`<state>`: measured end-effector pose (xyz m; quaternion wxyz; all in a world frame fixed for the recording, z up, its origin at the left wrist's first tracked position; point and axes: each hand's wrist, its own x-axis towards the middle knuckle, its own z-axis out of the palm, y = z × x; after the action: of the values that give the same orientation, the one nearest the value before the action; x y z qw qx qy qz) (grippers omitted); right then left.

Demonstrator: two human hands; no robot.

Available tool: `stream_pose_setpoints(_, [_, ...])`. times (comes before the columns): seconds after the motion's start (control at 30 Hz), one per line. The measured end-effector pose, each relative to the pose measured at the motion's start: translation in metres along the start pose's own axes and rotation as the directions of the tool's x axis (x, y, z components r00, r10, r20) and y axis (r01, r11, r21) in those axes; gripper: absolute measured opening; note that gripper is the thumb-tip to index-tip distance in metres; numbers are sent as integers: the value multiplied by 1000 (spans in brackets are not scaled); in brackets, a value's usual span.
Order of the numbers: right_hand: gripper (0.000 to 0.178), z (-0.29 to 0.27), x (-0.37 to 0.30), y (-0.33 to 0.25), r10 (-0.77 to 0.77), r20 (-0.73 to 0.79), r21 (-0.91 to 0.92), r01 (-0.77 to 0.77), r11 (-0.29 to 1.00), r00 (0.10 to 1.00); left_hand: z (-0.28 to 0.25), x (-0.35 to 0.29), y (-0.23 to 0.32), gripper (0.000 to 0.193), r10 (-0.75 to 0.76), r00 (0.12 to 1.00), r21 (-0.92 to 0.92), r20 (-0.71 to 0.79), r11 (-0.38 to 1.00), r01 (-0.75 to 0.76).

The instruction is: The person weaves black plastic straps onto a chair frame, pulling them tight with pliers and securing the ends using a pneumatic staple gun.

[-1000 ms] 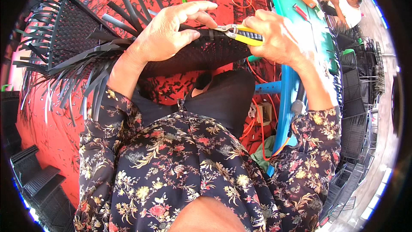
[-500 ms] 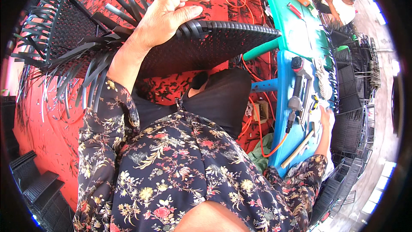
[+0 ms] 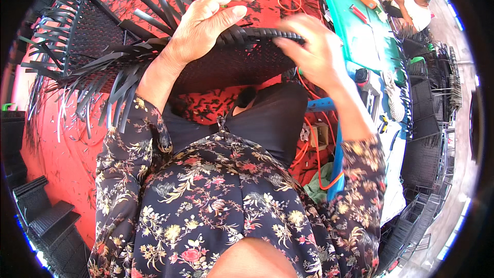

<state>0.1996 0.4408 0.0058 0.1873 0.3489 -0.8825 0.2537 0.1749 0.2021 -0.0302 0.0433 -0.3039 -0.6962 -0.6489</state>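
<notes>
A black woven plastic-strip piece (image 3: pixel 242 64) with a thick wrapped rim stands across my lap. Loose flat black strips (image 3: pixel 121 92) fan out from its left part. My left hand (image 3: pixel 213 18) rests its wrist by the strips, fingers stretched out and apart above the rim, with nothing in them. Blurred by motion, my right hand (image 3: pixel 319 54) is at the right part of the rim, thumb on the near side and fingers above. Whether it grips the rim or holds something cannot be made out.
At right stand a green table (image 3: pixel 355 36) and a blue one, with a dark power tool (image 3: pixel 363 77), rope (image 3: pixel 393 100) and a red-handled tool (image 3: pixel 358 14). An orange hose (image 3: pixel 320 170) hangs down. Cut strips litter the red floor (image 3: pixel 56 175). Another person (image 3: pixel 414 13) sits beyond.
My right hand has left the blue table and come over to the right part of the woven rim. My left hand has kept its pose; the view has shifted slightly.
</notes>
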Motion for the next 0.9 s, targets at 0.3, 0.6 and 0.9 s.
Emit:
stream_pose_setpoints(0.3, [20,45,22,-6,232,83,395,-246,885,969,2,-2,6,64,293,950,273,-105,928,-256])
stream_pose_setpoints(0.6, [19,45,1,-14,303,-34,572,-230,788,952,14,1,-13,32,323,939,467,-116,852,-236])
stream_pose_setpoints(0.9, [13,46,-2,0,362,-61,833,-153,533,930,34,-8,32,31,758,652,679,3,477,-558])
